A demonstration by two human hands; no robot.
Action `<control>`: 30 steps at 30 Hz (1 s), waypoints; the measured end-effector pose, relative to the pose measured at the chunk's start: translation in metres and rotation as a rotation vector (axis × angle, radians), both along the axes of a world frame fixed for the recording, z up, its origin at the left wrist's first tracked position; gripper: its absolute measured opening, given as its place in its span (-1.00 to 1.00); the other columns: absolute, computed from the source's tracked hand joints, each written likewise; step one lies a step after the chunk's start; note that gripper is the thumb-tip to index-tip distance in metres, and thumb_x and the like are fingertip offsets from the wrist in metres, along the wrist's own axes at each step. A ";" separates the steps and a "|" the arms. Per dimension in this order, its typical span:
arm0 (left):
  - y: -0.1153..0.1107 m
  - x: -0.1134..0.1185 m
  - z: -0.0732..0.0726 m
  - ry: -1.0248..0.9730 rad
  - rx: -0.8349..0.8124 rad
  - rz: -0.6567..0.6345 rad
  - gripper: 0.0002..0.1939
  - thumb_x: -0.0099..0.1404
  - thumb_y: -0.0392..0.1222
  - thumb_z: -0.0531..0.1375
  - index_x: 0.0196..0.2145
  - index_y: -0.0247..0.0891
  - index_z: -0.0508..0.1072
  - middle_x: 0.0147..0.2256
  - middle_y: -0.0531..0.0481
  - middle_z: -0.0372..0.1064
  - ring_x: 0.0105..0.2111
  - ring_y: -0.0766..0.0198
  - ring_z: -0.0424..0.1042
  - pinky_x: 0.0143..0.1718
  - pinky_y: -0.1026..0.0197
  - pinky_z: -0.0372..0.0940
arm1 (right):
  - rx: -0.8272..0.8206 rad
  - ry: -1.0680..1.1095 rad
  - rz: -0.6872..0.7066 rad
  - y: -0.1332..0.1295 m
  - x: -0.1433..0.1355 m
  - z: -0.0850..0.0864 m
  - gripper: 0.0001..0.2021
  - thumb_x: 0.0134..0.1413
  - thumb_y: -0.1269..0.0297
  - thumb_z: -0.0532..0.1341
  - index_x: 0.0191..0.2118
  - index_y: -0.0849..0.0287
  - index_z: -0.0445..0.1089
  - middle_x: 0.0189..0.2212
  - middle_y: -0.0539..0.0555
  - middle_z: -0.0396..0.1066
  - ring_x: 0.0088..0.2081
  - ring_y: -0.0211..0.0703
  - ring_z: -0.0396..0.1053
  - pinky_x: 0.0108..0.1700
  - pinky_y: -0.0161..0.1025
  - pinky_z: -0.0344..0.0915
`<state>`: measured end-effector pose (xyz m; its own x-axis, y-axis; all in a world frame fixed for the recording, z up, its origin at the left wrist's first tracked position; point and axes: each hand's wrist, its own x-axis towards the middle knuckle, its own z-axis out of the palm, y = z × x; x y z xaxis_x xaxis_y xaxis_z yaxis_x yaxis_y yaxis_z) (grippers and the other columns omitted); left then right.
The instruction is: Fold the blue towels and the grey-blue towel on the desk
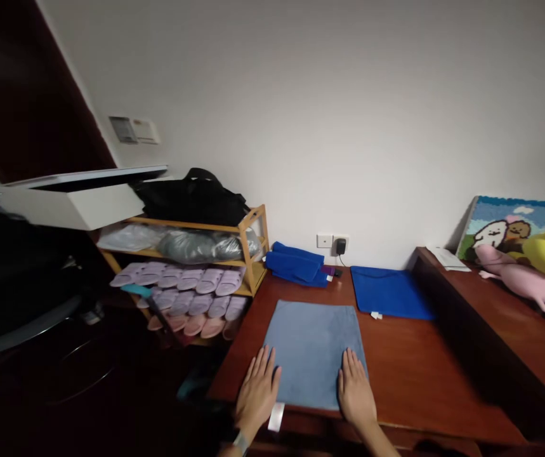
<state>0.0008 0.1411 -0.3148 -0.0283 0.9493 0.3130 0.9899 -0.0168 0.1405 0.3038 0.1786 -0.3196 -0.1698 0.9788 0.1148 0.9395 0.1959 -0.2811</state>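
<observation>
A grey-blue square cloth lies flat on the reddish-brown table, with a white tag hanging at its near left corner. My left hand lies palm down across the left edge of the cloth, fingers stretched forward. On the opposite side, my right hand rests flat on the cloth's right edge, its fingers extended too. Neither hand grips anything. Behind on the right, a bright blue cloth is spread flat. Crumpled blue cloths sit at the back left of the table.
Left of the table stands a wooden rack with rows of slippers and a black bag on top. A charger is plugged into the wall. A raised surface on the right holds plush toys and a picture.
</observation>
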 end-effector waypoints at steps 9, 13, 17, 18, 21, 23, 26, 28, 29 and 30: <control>-0.006 0.016 0.023 -0.020 0.030 0.018 -0.40 0.53 0.04 -0.12 0.37 -0.28 0.25 0.38 -0.20 0.15 0.40 0.05 0.09 0.40 -0.10 0.02 | -0.020 -0.124 0.015 -0.012 -0.001 0.035 -0.38 0.39 0.26 -0.22 0.42 0.53 0.02 0.44 0.28 -0.03 0.46 0.01 -0.09 0.47 -0.08 -0.13; -0.007 0.015 0.022 -0.007 0.060 0.027 -0.42 0.54 0.04 -0.13 0.35 -0.26 0.28 0.37 -0.17 0.17 0.39 0.08 0.12 0.39 -0.07 0.04 | -0.015 -0.116 0.014 -0.011 0.000 0.029 -0.37 0.39 0.26 -0.22 0.42 0.53 0.02 0.45 0.29 -0.03 0.46 0.02 -0.09 0.46 -0.08 -0.14; -0.006 0.011 0.017 0.016 0.062 0.029 -0.42 0.54 0.04 -0.12 0.34 -0.27 0.30 0.37 -0.16 0.19 0.38 0.09 0.14 0.39 -0.04 0.07 | -0.015 -0.049 0.013 -0.007 0.000 0.020 -0.38 0.38 0.26 -0.20 0.42 0.52 0.03 0.45 0.28 -0.05 0.47 0.02 -0.10 0.47 -0.06 -0.16; -0.005 0.009 0.015 0.020 0.069 0.023 -0.42 0.54 0.04 -0.12 0.34 -0.26 0.29 0.37 -0.16 0.19 0.38 0.10 0.14 0.39 -0.05 0.07 | -0.016 -0.034 0.007 -0.007 0.000 0.019 -0.38 0.38 0.26 -0.20 0.42 0.52 0.03 0.45 0.28 -0.05 0.47 0.02 -0.11 0.48 -0.05 -0.17; -0.003 0.006 0.009 0.023 0.083 0.004 -0.42 0.54 0.04 -0.11 0.35 -0.28 0.27 0.37 -0.18 0.18 0.38 0.09 0.14 0.38 -0.07 0.08 | -0.013 -0.008 0.010 -0.005 -0.001 0.020 -0.38 0.39 0.24 -0.19 0.42 0.51 0.03 0.45 0.26 -0.05 0.47 0.01 -0.12 0.48 -0.06 -0.17; -0.001 0.005 0.008 0.019 0.080 -0.010 -0.41 0.54 0.04 -0.10 0.36 -0.30 0.26 0.37 -0.21 0.17 0.38 0.08 0.14 0.38 -0.08 0.09 | -0.007 0.008 0.019 -0.005 -0.001 0.024 -0.38 0.39 0.23 -0.18 0.42 0.51 0.04 0.45 0.27 -0.04 0.47 0.01 -0.10 0.47 -0.05 -0.15; -0.003 0.004 0.015 -0.001 0.092 -0.041 -0.43 0.54 0.04 -0.08 0.36 -0.26 0.25 0.38 -0.19 0.16 0.38 0.07 0.14 0.36 -0.09 0.12 | 0.058 0.052 0.040 -0.013 0.004 0.028 -0.40 0.41 0.19 -0.14 0.40 0.44 0.14 0.42 0.26 0.05 0.45 0.06 -0.04 0.46 0.00 -0.07; -0.010 0.001 0.026 -0.020 0.112 -0.077 -0.47 0.54 0.01 -0.06 0.34 -0.20 0.29 0.38 -0.15 0.18 0.37 0.08 0.17 0.33 -0.06 0.17 | 0.165 0.101 0.081 -0.026 0.014 0.027 -0.46 0.43 0.16 -0.10 0.33 0.28 0.29 0.38 0.21 0.18 0.42 0.07 0.06 0.44 0.04 0.01; -0.015 -0.002 0.031 -0.025 0.115 -0.103 -0.50 0.54 0.01 -0.05 0.31 -0.16 0.33 0.36 -0.13 0.22 0.34 0.08 0.21 0.31 -0.04 0.21 | 0.219 0.129 0.104 -0.035 0.021 0.025 -0.50 0.43 0.15 -0.08 0.28 0.19 0.37 0.34 0.19 0.26 0.38 0.06 0.15 0.42 0.05 0.07; -0.022 -0.005 0.036 -0.026 0.112 -0.130 -0.53 0.54 0.02 -0.03 0.27 -0.12 0.38 0.32 -0.11 0.28 0.30 0.08 0.28 0.27 -0.03 0.25 | 0.263 0.158 0.123 -0.045 0.029 0.022 -0.54 0.44 0.14 -0.05 0.23 0.12 0.43 0.29 0.17 0.33 0.33 0.05 0.23 0.38 0.04 0.16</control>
